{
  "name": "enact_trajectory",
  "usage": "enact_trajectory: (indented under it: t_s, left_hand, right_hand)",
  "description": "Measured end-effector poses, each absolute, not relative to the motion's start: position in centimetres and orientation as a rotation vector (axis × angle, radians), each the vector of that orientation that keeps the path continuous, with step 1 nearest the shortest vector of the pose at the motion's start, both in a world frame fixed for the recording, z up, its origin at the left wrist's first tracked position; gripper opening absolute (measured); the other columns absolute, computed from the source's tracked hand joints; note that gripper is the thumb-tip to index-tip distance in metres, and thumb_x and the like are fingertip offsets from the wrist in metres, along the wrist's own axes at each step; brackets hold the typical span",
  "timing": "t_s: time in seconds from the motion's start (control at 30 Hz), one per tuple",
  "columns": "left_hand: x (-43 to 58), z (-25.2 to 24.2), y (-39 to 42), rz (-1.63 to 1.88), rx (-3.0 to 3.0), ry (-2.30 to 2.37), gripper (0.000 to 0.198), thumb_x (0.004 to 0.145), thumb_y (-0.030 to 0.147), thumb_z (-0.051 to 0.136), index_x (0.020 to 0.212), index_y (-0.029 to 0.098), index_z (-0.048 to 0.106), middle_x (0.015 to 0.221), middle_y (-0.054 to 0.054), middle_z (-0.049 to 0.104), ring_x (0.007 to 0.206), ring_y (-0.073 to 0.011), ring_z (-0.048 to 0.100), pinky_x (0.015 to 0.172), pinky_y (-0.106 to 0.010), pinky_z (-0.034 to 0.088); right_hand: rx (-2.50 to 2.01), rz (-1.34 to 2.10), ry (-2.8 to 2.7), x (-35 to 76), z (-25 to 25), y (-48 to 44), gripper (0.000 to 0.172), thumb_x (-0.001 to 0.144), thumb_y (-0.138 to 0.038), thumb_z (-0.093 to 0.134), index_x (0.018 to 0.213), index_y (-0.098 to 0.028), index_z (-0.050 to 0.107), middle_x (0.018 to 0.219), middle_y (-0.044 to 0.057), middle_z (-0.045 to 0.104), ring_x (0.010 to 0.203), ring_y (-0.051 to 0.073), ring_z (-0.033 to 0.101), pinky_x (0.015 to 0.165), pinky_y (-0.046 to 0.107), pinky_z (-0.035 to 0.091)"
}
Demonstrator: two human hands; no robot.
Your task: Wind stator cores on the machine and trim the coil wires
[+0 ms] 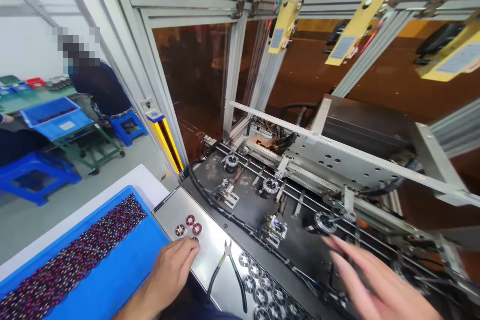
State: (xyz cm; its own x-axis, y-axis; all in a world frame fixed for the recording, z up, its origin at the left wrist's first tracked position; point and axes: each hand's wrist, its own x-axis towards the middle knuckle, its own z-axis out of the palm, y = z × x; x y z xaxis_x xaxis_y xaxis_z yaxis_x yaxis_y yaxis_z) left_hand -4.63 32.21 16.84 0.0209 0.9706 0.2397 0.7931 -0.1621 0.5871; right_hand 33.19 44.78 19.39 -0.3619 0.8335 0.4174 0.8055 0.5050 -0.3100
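As the left hand [170,267] touches a disc [195,240] — grip unclear — the empty, unclenched right hand [378,277] needs care near the drum [323,223].

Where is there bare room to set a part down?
The blue tray has a bare strip between its packed parts and the left hand. The metal ledge is bare between the loose round parts and the pliers. Right of the pliers, silver rings crowd it.
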Motion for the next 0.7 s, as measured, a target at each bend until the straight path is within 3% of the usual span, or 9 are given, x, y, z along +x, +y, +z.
enact_trajectory:
  t_s: [0.1, 0.37, 0.53, 0.7]
  left_hand:
    - [-6.6, 17.9, 31.9, 1.016, 1.988, 1.893, 0.021, 0.096, 0.019, 0.043, 0.083, 0.023, 0.059, 0.074, -0.002, 0.067, 0.064, -0.0156, 0.065, 0.061, -0.026, 0.050]
    - [-10.3, 18.1, 32.2, 1.240, 2.026, 1.994, 0.022, 0.092, 0.016, 0.045, 0.073, 0.024, 0.051, 0.061, 0.000, 0.060, 0.053, -0.0134, 0.059, 0.051, -0.024, 0.048]
    - [-11.1, 17.0, 32.9, 1.161, 1.983, 2.045, 0.018, 0.093, 0.020, 0.048, 0.077, 0.024, 0.055, 0.067, -0.001, 0.064, 0.057, -0.0144, 0.062, 0.055, -0.025, 0.050]
    - [-11.7, 16.8, 36.8, 1.072, 2.109, 1.925, 0.019, 0.092, 0.022, 0.054, 0.074, 0.021, 0.058, 0.066, -0.001, 0.062, 0.058, -0.0141, 0.061, 0.056, -0.025, 0.050]
  right_hand:
    - [-1.008, 0.113, -2.554, 24.1, 19.8, 52.5, 0.029, 0.099, -0.030, 0.045, 0.112, -0.017, 0.067, 0.104, 0.012, 0.073, 0.093, 0.023, 0.069, 0.087, 0.038, 0.054]
    - [-0.856, 0.171, -2.722, 10.6, 13.8, 64.1, 0.021, 0.095, -0.033, 0.058, 0.106, -0.015, 0.063, 0.106, 0.006, 0.066, 0.093, 0.019, 0.064, 0.085, 0.040, 0.054]
    - [-0.963, 0.330, -2.672, 10.6, 12.0, 64.6, 0.019, 0.095, -0.033, 0.058, 0.101, -0.016, 0.064, 0.105, 0.006, 0.065, 0.093, 0.018, 0.063, 0.085, 0.040, 0.053]
    - [-1.379, 0.562, -2.375, 11.0, 10.5, 65.5, 0.023, 0.094, -0.033, 0.059, 0.109, -0.016, 0.063, 0.115, 0.007, 0.063, 0.099, 0.020, 0.062, 0.086, 0.041, 0.054]
